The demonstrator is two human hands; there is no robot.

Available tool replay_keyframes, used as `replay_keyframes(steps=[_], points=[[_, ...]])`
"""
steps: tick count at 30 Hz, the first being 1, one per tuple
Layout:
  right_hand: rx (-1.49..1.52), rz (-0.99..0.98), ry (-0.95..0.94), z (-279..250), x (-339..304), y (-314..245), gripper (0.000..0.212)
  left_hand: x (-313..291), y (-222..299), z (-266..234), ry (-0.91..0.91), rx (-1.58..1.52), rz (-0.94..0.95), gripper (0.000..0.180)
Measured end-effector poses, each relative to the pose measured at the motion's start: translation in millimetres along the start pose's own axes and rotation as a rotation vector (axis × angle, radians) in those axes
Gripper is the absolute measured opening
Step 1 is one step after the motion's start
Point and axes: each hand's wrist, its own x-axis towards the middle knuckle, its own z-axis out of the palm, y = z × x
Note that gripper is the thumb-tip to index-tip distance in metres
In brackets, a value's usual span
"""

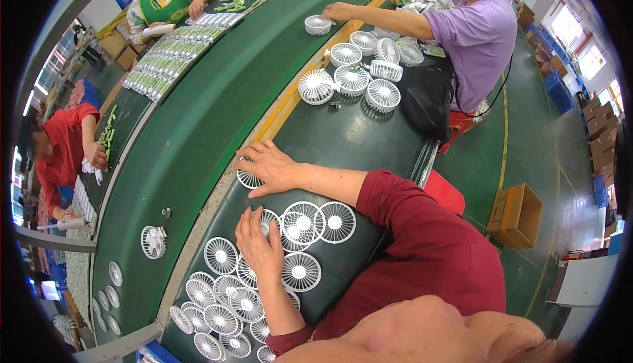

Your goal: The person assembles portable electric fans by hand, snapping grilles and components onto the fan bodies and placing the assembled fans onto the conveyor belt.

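Both my hands are over the dark green worktable [369, 158] beside the conveyor. My right hand [271, 167] is at the table's conveyor-side edge, its fingers and thumb curved around a round white fan grille [249, 178] that it partly hides. Closer to me, my left hand [260, 244] has its fingers apart, lying against another white grille [269, 220]. Overlapping grilles [302, 222] lie flat to the right of that hand, with a single grille [301, 271] below them. Several more grilles [221, 319] are heaped around my left wrist.
Alongside runs a green conveyor belt [198, 109] carrying a small white fan [153, 242] and several white discs [114, 295]. White fan heads [351, 79] stand at the table's far end. A person in purple [478, 33] reaches over there. Two other people work across the belt.
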Motion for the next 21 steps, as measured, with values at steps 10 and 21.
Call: replay_keyframes(steps=[10, 21], points=[[-0.004, -0.006, 0.01, -0.3, -0.8, 1.4, 0.067, 1.1, 1.1, -0.2, 0.002, -0.013, -0.001, 0.039], [0.006, -0.002, 0.026, 1.4, -1.8, 1.2, 0.068, -1.9, 0.4, -0.1, -0.005, -0.007, -0.003, 0.04]])
